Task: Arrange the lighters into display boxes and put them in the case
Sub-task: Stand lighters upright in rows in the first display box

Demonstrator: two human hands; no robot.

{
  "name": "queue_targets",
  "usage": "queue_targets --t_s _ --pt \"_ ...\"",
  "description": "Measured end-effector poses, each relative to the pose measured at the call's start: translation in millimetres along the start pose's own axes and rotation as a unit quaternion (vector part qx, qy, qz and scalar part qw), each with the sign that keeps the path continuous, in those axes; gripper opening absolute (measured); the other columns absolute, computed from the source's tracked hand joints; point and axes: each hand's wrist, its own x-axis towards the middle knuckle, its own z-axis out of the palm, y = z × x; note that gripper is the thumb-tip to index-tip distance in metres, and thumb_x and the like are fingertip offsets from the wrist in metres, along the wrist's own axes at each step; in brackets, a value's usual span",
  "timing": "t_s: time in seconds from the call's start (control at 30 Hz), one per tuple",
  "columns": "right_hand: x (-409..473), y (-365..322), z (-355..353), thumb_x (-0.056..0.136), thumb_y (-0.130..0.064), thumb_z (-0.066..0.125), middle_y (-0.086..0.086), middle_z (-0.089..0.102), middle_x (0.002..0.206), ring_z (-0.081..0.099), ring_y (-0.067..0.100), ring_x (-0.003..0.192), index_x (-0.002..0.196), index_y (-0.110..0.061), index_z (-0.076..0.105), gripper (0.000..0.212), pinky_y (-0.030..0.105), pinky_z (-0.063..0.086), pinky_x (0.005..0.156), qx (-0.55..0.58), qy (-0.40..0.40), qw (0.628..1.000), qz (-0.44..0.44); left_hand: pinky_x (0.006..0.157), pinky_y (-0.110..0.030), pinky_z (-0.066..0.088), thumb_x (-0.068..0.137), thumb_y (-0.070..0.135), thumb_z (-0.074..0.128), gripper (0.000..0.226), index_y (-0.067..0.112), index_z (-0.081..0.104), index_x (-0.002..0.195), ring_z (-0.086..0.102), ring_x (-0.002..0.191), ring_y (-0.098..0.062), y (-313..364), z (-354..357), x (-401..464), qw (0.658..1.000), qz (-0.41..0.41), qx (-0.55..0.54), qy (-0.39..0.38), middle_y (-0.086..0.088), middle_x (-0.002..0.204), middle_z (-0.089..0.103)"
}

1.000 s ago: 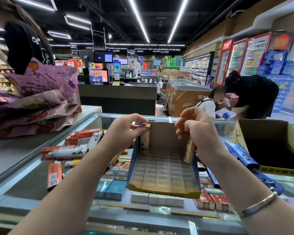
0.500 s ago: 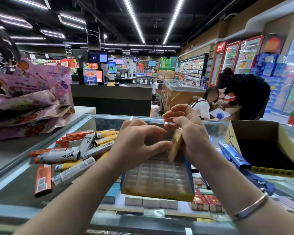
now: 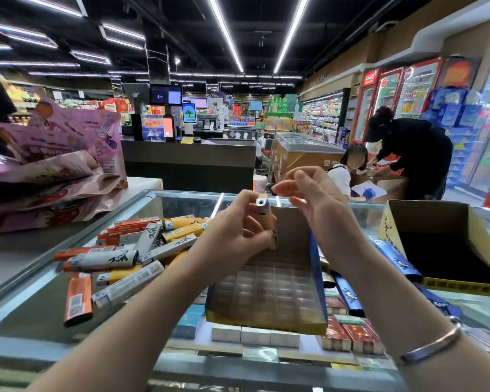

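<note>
Up over the display box [image 3: 266,295] on the glass case [image 3: 34,306], the left hand [image 3: 235,233] gripped one tan lighter [image 3: 266,222] upright — metal cap up. Just beside it, the right hand [image 3: 317,205] hung released, fingers loose. Near the case's left edge lay the lighter pile [image 3: 130,256].

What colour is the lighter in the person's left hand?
Tan-orange body, silver metal top, on the lighter, seen in the head view.

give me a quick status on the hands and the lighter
Left hand grips tan lighter upright over the blue-sided, empty display box. Right hand open, holding nothing. Nothing blocking the slots.
</note>
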Motion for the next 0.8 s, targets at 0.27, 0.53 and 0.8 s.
queue_targets --t_s 0.27,0.53,0.8 --pt "9 21 -23 0.09 -0.014 0.056 -0.004 0.055 0.085 0.052 0.011 0.08 0.099 -0.016 0.056 0.01 0.024 0.039 0.065 -0.305 -0.034 0.942 0.138 0.072 -0.039 0.055 0.092 0.019 0.054 0.013 0.029 0.049 0.098 0.065 0.077 -0.015 -9 -15 1 0.998 -0.021 0.005 0.052 0.001 0.087 0.067" --pt "12 31 -30 0.076 0.014 0.032 0.001 0.052 0.08 0.049 0.016 0.077 0.078 -0.025 0.05 0.044 0.021 0.036 0.054 -0.348 -0.08 0.923 0.141 0.073 -0.014 0.048 0.081 0.012 0.069 0.024 0.026 0.063 0.099 0.062 0.082 -0.007 -13 -31 4 0.999 -0.006 0.027 0.046 0.003 0.083 0.067" --pt "14 32 -33 0.078 0.014 0.033 0.002 0.051 0.082 0.048 0.015 0.078 0.079 -0.025 0.049 0.042 0.022 0.036 0.055 -0.351 -0.088 0.922 0.14 0.07 -0.017 0.051 0.078 0.017 0.07 0.025 0.037 0.067 0.094 0.059 0.079 -0.005 -16 -37 2 0.991 0.04 0.118 0.045 0.012 0.091 0.06"
